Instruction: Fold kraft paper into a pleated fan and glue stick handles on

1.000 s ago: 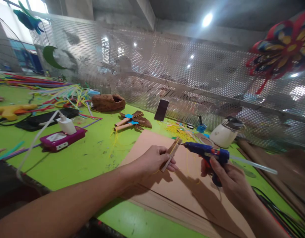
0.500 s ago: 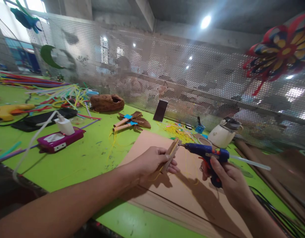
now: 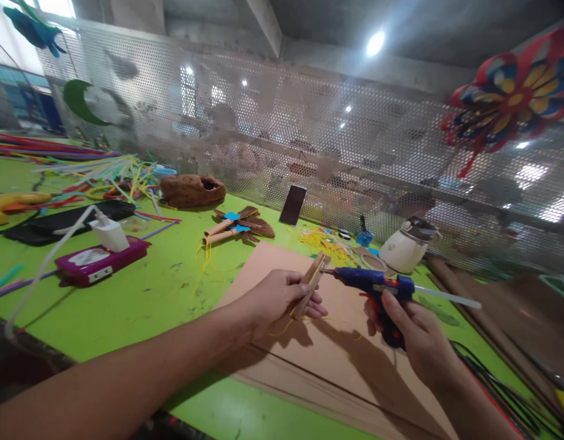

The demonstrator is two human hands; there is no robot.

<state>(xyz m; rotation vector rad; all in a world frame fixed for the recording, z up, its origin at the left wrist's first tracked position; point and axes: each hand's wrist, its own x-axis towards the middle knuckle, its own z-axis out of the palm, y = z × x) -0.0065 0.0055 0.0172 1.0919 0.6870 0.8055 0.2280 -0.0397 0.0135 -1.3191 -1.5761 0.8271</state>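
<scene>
My left hand (image 3: pixel 286 296) pinches a narrow folded brown strip (image 3: pixel 310 287), tilted upward, with a yellow string along it. In my right hand (image 3: pixel 405 324) is a blue hot glue gun (image 3: pixel 377 283), a clear glue stick (image 3: pixel 446 297) poking out of its back. The gun's metal nozzle points left and meets or nearly meets the strip's upper end; I cannot tell whether they touch. Below both hands lie large brown sheets (image 3: pixel 272 373). Loose yellow string hangs under the strip.
Behind the sheets are rolled brown pieces with feathery ends and blue bands (image 3: pixel 240 225), a dark phone-like slab (image 3: pixel 292 205), yellow scraps (image 3: pixel 325 241) and a white container (image 3: pixel 406 245). A purple power strip (image 3: pixel 102 260) sits left. Black cables (image 3: pixel 497 391) lie right. A perforated screen (image 3: pixel 272 104) stands behind.
The view has shifted slightly, so most things sit a little further left. My hands keep the same hold, with the nozzle still at the strip's upper end.
</scene>
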